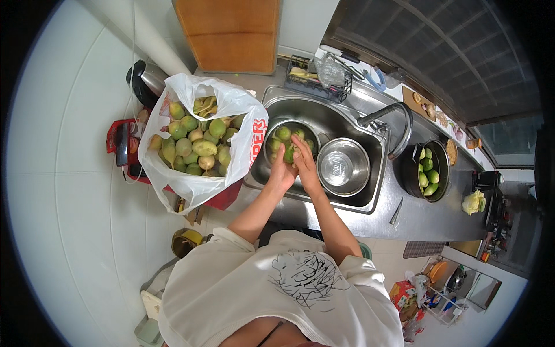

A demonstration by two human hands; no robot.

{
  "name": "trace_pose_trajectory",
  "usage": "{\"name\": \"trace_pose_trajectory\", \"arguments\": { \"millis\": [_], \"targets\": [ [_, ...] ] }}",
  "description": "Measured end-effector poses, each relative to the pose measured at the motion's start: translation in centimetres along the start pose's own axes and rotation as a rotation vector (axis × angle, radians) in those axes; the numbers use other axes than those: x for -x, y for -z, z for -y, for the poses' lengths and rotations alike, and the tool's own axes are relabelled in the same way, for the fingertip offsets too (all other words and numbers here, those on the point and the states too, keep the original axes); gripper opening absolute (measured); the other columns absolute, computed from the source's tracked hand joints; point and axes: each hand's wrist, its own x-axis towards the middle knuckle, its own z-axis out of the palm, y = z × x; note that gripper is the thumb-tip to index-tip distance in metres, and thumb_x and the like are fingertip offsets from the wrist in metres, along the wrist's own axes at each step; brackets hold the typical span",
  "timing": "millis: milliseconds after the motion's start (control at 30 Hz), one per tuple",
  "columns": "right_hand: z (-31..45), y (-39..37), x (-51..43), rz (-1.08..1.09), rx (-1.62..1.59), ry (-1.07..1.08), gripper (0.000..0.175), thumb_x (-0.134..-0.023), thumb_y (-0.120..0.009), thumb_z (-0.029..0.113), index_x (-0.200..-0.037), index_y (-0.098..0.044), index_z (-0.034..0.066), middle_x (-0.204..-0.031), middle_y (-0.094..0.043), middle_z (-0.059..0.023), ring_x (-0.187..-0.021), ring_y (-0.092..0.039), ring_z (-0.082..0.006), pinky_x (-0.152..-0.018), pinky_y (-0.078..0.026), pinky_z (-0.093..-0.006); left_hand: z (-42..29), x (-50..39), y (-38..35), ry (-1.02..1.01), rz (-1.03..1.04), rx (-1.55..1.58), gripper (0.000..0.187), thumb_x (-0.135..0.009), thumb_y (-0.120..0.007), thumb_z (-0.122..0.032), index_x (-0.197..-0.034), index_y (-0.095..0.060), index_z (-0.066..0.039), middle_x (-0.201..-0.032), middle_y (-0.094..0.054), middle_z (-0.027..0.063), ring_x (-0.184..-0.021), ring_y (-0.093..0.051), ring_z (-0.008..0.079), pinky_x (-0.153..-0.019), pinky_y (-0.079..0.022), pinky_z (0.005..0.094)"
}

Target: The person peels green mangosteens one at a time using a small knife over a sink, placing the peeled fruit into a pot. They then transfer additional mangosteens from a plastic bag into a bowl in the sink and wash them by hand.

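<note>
My left hand and my right hand are close together over a metal bowl in the stainless-steel sink. Green round fruits lie in that bowl, and one shows just between and beyond my fingers; whether I grip it is unclear. To the right, touching or nearly touching it, sits a second steel bowl, with what looks like water in it. A white plastic bag, full of green and yellowish round fruits, stands open left of the sink. A dark pot on the right holds peeled-looking green fruits.
A curved faucet reaches over the sink's right side. A black basket stands behind the sink, beside a wooden board. A pointed metal piece lies on the steel counter, with leafy cabbage farther right. An electric kettle is behind the bag.
</note>
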Motion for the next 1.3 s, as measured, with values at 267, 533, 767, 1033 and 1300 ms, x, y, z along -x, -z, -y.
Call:
{"name": "trace_pose_trajectory", "arguments": {
  "millis": [267, 533, 767, 1033, 1300],
  "targets": [
    [-1.9, 1.4, -1.2, -0.083, -0.685, -0.481, 0.035, -0.1, -0.041, 0.026, -0.126, -0.05, 0.0039, -0.125, -0.057, -0.0141, -0.117, -0.052, -0.0231, -0.102, -0.038, -0.0349, -1.1, 0.5, 0.7, -0.102, 0.176, -0.535, 0.045, -0.094, -0.055, -0.04, -0.128, -0.048, -0.011, -0.122, -0.056, 0.0058, -0.116, -0.051, 0.0199, -0.1, -0.041, 0.0381],
    [0.5, -2.0, 0.8, -0.053, 0.445, 0.105, 0.043, -0.099, -0.043, 0.031, -0.127, -0.049, -0.0002, -0.129, -0.052, -0.0192, -0.115, -0.053, -0.0317, -0.094, -0.044, -0.0415, -1.9, -0.2, 1.0, -0.002, -0.286, -0.309, 0.055, -0.096, -0.041, -0.052, -0.127, -0.051, -0.008, -0.12, -0.058, 0.0081, -0.11, -0.056, 0.0224, -0.094, -0.045, 0.037],
    [-3.5, -1.6, -2.7, 0.094, 0.407, -0.473, 0.039, -0.096, -0.045, 0.032, -0.1, -0.06, -0.0037, -0.098, -0.061, -0.0308, -0.091, -0.059, -0.0447, -0.077, -0.045, -0.0492, 0.1, -0.7, 2.2, -0.343, -0.339, -1.218, 0.051, -0.101, -0.036, -0.041, -0.116, -0.058, 0.003, -0.113, -0.063, 0.014, -0.106, -0.057, 0.0203, -0.089, -0.045, 0.035],
    [-6.5, -2.1, 0.1, -0.146, -0.261, -0.777, 0.027, -0.098, -0.05, 0.021, -0.099, -0.063, -0.0025, -0.091, -0.063, -0.0082, -0.084, -0.055, -0.0149, -0.076, -0.045, -0.0278, -1.8, 1.4, -0.5, -0.157, -0.217, -1.789, 0.057, -0.094, -0.045, -0.049, -0.114, -0.062, 0.001, -0.105, -0.062, 0.0281, -0.103, -0.058, 0.0419, -0.088, -0.044, 0.045],
    [-8.0, -1.5, -5.9, -0.282, -0.382, -0.824, 0.04, -0.099, -0.045, 0.035, -0.077, -0.049, 0.001, -0.069, -0.063, -0.0162, -0.053, -0.064, -0.028, -0.048, -0.055, -0.0404, -0.7, 2.3, 1.3, -0.182, -0.182, -1.809, 0.059, -0.091, -0.048, -0.052, -0.113, -0.061, 0.001, -0.106, -0.062, 0.0283, -0.107, -0.056, 0.0425, -0.089, -0.044, 0.0451]
  ]
}}
